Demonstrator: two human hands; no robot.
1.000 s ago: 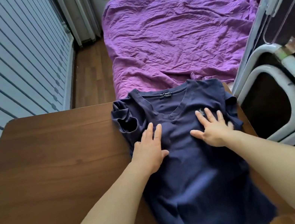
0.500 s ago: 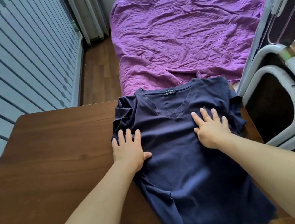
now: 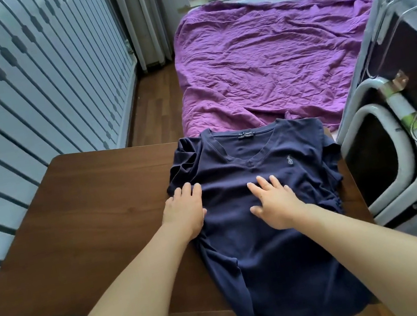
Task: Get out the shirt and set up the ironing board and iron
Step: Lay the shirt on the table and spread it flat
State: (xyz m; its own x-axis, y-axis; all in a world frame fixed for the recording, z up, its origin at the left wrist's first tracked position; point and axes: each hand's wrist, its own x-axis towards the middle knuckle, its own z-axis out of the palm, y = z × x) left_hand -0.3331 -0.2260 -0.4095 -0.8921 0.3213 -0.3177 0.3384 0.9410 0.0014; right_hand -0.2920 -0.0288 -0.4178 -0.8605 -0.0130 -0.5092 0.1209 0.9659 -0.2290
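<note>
Left fingers [image 3: 187, 189] straight and close together, tips on the bunched sleeve. Right fingers [image 3: 264, 182] straight too but fanned a little wider, thumb out to the side, flat on the cloth. Nothing is gripped or pinched; both palms are pressing down. The left hand [image 3: 183, 213] sits across the shirt's side edge, heel toward the bare wood, while the right hand [image 3: 275, 201] lies mid-chest, just below the V of the neckline.

Under them is the dark navy short-sleeved V-neck T-shirt [image 3: 263, 254], face up on the right half of the brown rectangular wooden table [image 3: 95, 219], collar at the far edge, hem spilling over the near edge. There is a small pale embroidered logo [image 3: 289, 160] on the chest, and the fabric is rumpled along the right side.

Beyond the table is a crumpled purple bedsheet [image 3: 268, 63] on a bed. To the right, just beside the table, stands a white tubular metal frame with dark panels [image 3: 406, 150] — what it is, I cannot tell. On the left is a white slatted wall panel [image 3: 23, 93].
</note>
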